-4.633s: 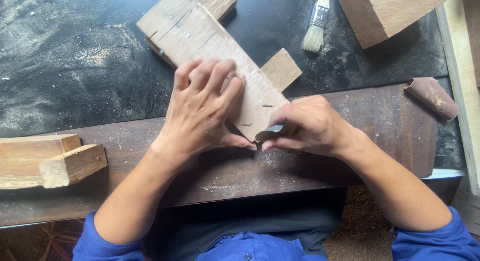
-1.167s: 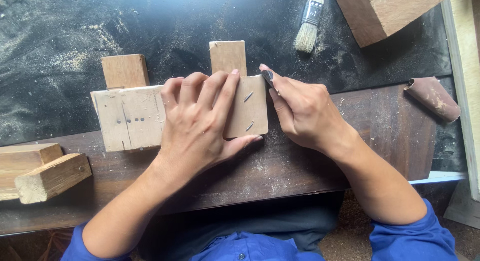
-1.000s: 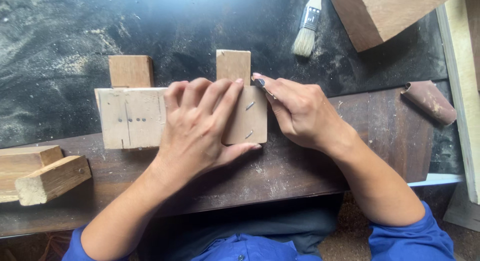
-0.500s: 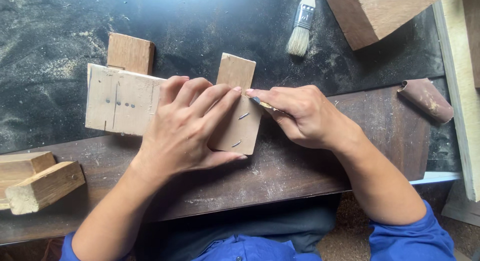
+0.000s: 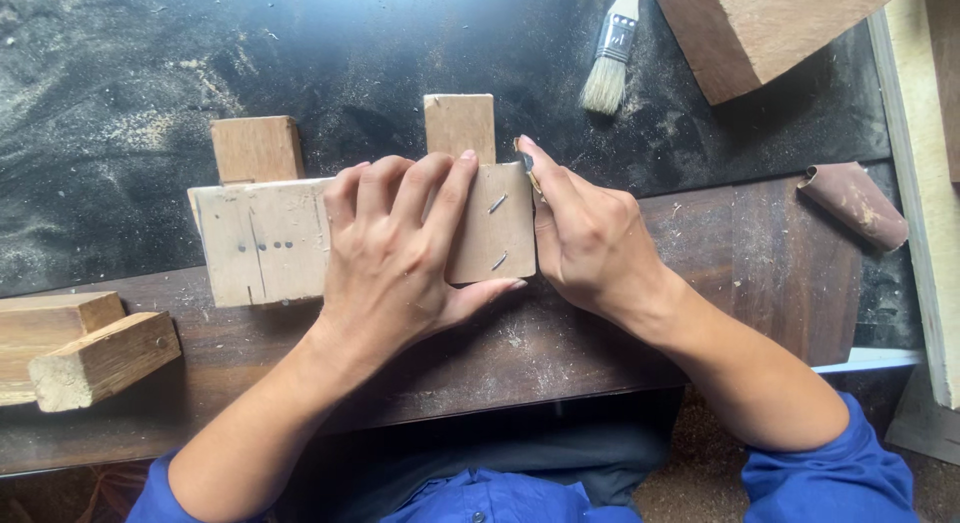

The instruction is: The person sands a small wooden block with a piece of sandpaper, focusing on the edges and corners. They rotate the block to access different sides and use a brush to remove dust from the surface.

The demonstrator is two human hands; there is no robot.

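We see a dark counter (image 5: 120, 103) dusted with sawdust, with a brown wooden plank (image 5: 760, 273) laid across its near edge under both hands; nothing of the room shows beyond this surface. Our left hand (image 5: 400, 243) lies flat, fingers spread, pressing down on a pale wooden board (image 5: 265, 243) whose long axis runs left to right across the view, its broad face up. Two short wooden legs (image 5: 459, 126) stick out from the board's far edge, pointing away from us, one beyond the left hand's fingertips, the other further left. Two metal staples (image 5: 497, 204) show in the board's face just right of the left hand's fingers. Our right hand (image 5: 590, 238) sits against the board's right end, fingers closed around a small dark tool (image 5: 527, 163) whose tip touches the board's upper right corner; we cannot tell what kind of tool it is. Beyond the right hand lies a paintbrush (image 5: 610, 58), and further right a large wooden block (image 5: 770, 28). A curled piece of sandpaper (image 5: 855, 205) rests to the right of the right hand. Left of the left hand, two wood offcuts (image 5: 75, 348) sit stacked on the plank.
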